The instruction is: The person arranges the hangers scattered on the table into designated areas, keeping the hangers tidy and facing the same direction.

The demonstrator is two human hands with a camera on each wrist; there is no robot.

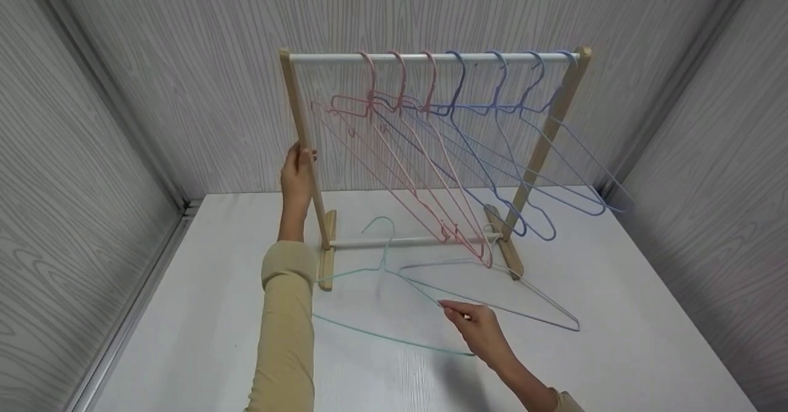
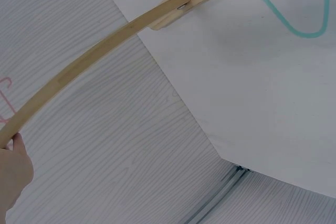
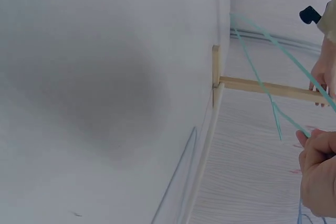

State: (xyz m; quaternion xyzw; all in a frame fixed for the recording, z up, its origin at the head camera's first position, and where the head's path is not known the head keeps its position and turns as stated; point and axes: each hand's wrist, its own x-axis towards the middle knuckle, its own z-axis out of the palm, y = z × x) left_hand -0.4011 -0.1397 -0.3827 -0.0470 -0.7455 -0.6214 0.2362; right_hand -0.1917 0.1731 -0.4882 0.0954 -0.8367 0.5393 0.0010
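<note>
My left hand (image 1: 297, 175) grips the left wooden post (image 1: 301, 116) of a small clothes rack about halfway up; the left wrist view shows a thumb against that post (image 2: 79, 72). My right hand (image 1: 477, 329) pinches a mint-green hanger (image 1: 394, 340) by its right shoulder, holding it above the table in front of the rack. The hanger's hook points up and its left end passes behind my left sleeve. In the right wrist view the fingers (image 3: 315, 150) close round the green wire. Pink hangers (image 1: 403, 85) and several blue hangers (image 1: 497, 92) hang from the white rail (image 1: 320, 58).
A pale grey-blue hanger (image 1: 554, 304) lies on the white table (image 1: 203, 313) by the rack's right foot (image 1: 511, 258). The lower white bar (image 1: 394, 241) joins the two feet. Grey wood-grain panels (image 1: 184, 61) stand behind and at both sides.
</note>
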